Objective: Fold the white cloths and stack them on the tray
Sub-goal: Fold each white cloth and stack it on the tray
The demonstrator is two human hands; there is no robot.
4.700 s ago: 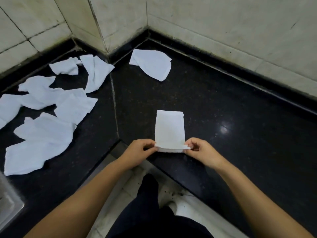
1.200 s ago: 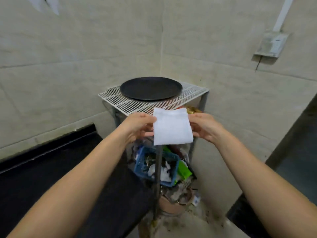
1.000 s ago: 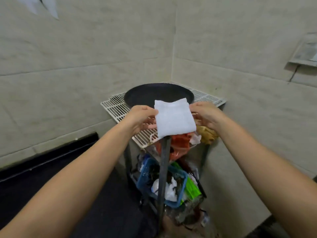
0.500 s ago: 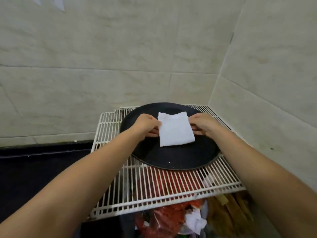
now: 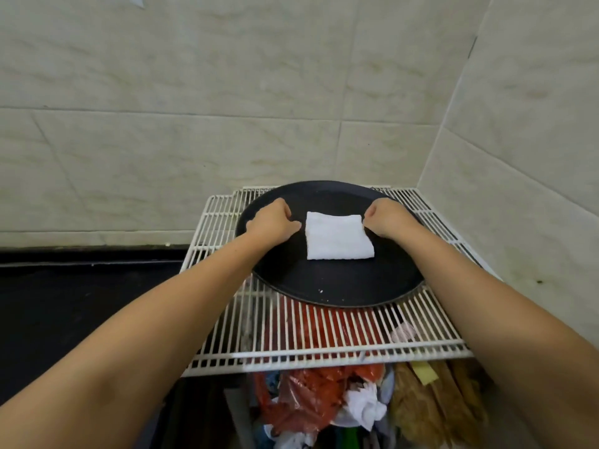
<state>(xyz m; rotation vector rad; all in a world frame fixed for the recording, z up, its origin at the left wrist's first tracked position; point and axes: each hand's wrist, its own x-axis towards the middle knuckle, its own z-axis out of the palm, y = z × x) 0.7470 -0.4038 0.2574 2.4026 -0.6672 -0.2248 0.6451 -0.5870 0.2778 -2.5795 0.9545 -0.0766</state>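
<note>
A folded white cloth (image 5: 338, 236) lies flat on the round black tray (image 5: 327, 290), a little behind the tray's middle. My left hand (image 5: 272, 222) is at the cloth's left edge with its fingers curled, the fingertips pinching that edge. On the other side, my right hand (image 5: 387, 220) has its curled thumb and fingers on the cloth's upper right corner. Both forearms reach in over the tray from the near side. No other cloth is on the tray.
The tray sits on a white wire rack (image 5: 324, 338) in a corner of tiled walls. Red bags, rags and other clutter (image 5: 327, 406) fill the space under the rack. A black counter (image 5: 81, 306) lies to the left.
I carried the folded cloth from the black counter to the rack and lowered it. Half a second ago it hung just over the tray; now it lies flat on it.
</note>
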